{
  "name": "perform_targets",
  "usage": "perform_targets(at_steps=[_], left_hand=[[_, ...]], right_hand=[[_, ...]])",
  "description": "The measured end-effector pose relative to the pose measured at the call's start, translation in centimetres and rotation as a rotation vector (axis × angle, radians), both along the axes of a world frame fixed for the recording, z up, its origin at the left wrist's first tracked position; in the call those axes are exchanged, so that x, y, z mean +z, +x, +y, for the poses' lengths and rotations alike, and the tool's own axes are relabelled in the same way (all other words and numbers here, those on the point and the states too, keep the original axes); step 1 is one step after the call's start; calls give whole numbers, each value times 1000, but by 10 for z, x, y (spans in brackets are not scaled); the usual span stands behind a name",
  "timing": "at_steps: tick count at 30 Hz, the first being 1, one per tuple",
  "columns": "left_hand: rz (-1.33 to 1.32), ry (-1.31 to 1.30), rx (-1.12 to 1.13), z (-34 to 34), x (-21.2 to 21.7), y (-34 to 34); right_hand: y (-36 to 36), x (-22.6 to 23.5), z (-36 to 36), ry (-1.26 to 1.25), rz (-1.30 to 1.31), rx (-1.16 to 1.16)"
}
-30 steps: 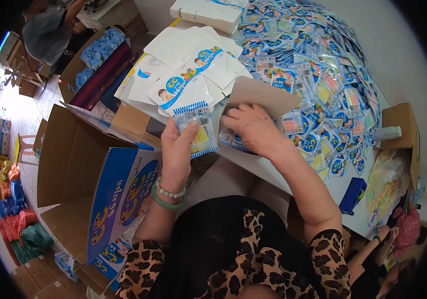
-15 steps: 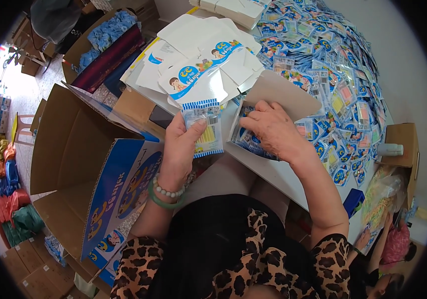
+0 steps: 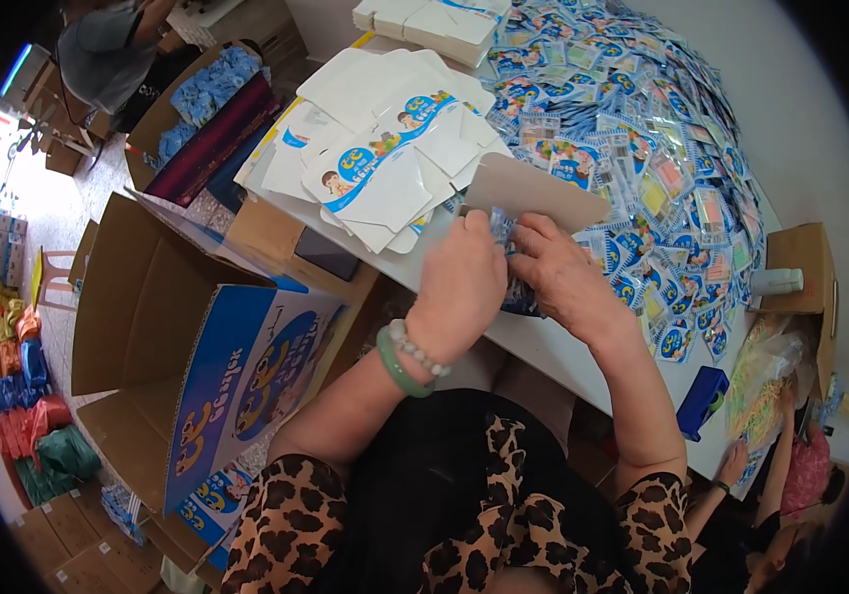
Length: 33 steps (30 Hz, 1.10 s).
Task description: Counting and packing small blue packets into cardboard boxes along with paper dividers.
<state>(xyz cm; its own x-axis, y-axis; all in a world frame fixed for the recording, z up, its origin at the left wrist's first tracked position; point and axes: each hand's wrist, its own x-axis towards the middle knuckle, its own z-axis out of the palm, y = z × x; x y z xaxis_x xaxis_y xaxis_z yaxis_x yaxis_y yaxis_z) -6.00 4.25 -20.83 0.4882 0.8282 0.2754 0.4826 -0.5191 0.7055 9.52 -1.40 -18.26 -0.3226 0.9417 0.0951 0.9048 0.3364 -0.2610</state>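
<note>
A small white carton (image 3: 533, 188) sits at the table's near edge with its lid flap raised. My left hand (image 3: 462, 277), wearing a bead bracelet and a green bangle, is over its mouth, fingers closed. Part of a clear and blue packet (image 3: 500, 228) shows by those fingertips; most of it is hidden. Across from it, my right hand (image 3: 568, 272) bends its fingers down into the carton's mouth; what they grip is hidden. A wide heap of similar blue packets (image 3: 652, 188) spreads beyond the right hand.
Flat white cartons (image 3: 375, 178) lie stacked left of my hands, more (image 3: 434, 30) behind them. A large open cardboard box (image 3: 147, 297) stands at my left. On the right are a blue tape dispenser (image 3: 703, 401), a brown box (image 3: 796, 287) and another person's hand (image 3: 734, 463).
My left hand has carried the packet rightward from beside the carton to its mouth. My right hand has shifted slightly and its fingers now meet the left hand's. The view has turned a little.
</note>
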Motion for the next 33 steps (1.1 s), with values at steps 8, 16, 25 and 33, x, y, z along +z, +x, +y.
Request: perform_targets(at_steps=[8,16,25,33], left_hand=[[115,-168,-64,18,-46,25],[-59,13,-76,5,-24,10],[117,123,-198,-13,-10,1],[446,188,-152,-16,-4,1]], right_hand=[[8,-12,-3,-22,85,-57],[10,-11,-26,385,443,-206],[-5,-22,-50,334,66,-375],[-30,-35,-40,169,-86,-371]])
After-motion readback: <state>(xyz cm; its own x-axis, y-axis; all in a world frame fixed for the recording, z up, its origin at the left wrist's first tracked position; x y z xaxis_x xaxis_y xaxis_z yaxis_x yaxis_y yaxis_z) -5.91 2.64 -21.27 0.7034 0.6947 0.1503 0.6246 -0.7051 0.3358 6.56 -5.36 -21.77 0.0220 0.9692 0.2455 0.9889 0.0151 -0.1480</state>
